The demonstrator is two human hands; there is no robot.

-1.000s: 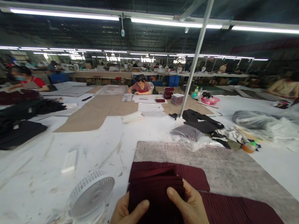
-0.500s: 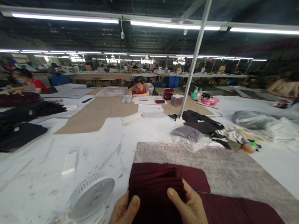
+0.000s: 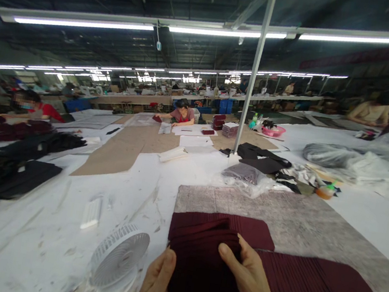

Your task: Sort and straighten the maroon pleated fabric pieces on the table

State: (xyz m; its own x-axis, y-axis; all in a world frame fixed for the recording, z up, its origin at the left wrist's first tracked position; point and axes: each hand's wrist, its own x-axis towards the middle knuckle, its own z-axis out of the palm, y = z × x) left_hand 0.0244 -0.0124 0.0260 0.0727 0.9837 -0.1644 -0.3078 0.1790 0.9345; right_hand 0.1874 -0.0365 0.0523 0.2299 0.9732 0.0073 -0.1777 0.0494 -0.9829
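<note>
Between my two hands is a stack of dark maroon fabric pieces (image 3: 203, 269), its layers fanned at the upper edge. My left hand (image 3: 158, 277) grips the stack's left side, the thumb along the edge and the other fingers hidden behind. On the right side, my right hand (image 3: 249, 271) pinches the stack with its thumb on the front face. Just behind it lies a fanned row of maroon pieces (image 3: 258, 231). Another overlapping row of maroon pieces (image 3: 320, 284) stretches to the right. Both rows rest on a mottled grey board (image 3: 300, 220).
A small white fan (image 3: 119, 257) stands left of my hands on the white table (image 3: 37, 239). Behind the board are a plastic bag with grey fabric (image 3: 245, 174), a metal post (image 3: 254, 77) and a bottle of orange liquid (image 3: 325, 191). Co-workers sit across the table.
My left thumb has shifted from the stack's front face to its left edge. My right hand is almost unmoved. Across the table, a co-worker's arm has reached out leftward with a maroon piece.
</note>
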